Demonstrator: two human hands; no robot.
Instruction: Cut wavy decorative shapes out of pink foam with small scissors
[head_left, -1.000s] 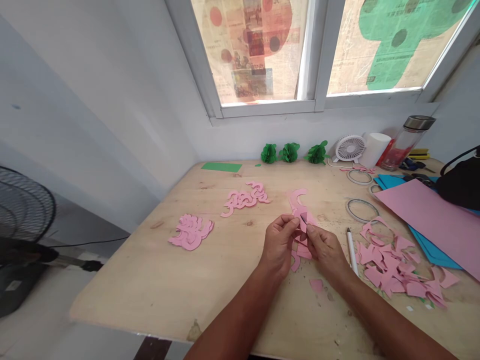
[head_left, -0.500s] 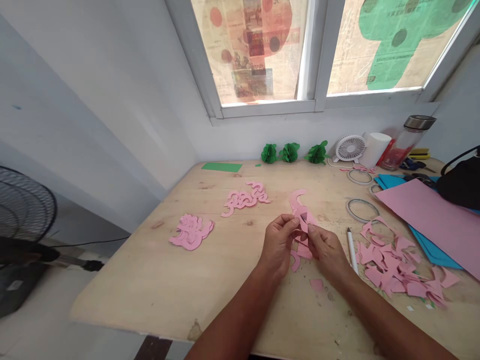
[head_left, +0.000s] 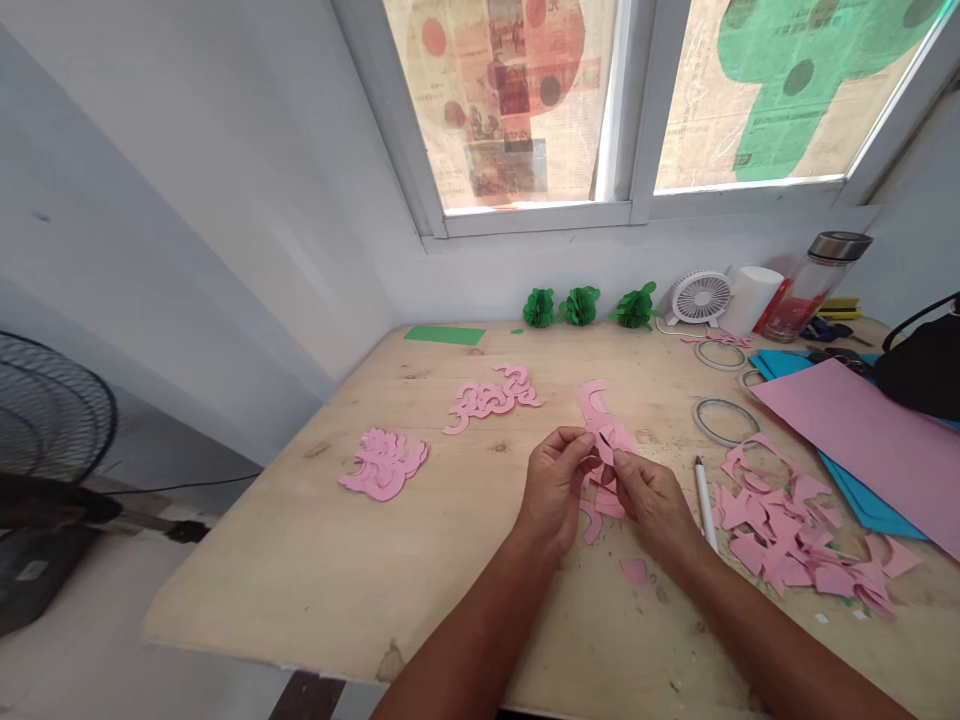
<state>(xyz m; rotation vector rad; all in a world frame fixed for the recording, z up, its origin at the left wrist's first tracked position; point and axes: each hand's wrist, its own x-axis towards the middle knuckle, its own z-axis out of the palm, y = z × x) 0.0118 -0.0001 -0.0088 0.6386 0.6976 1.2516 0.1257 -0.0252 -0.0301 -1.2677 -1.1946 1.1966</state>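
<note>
Head view: left hand (head_left: 559, 485) and right hand (head_left: 651, 492) are keeping fingertip grips clamped on the pink piece (head_left: 604, 454) over the tabletop (head_left: 450, 560); its dark gap is narrowing (tiny shift!), so handling is seemingly continuing in place.

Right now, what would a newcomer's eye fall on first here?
Probably the left hand and right hand, right of centre, holding a pink paper piece between them. Next, the heap of pink scraps to their right on the table. Farther back, three green paper shapes stand in a row below the window.
</note>
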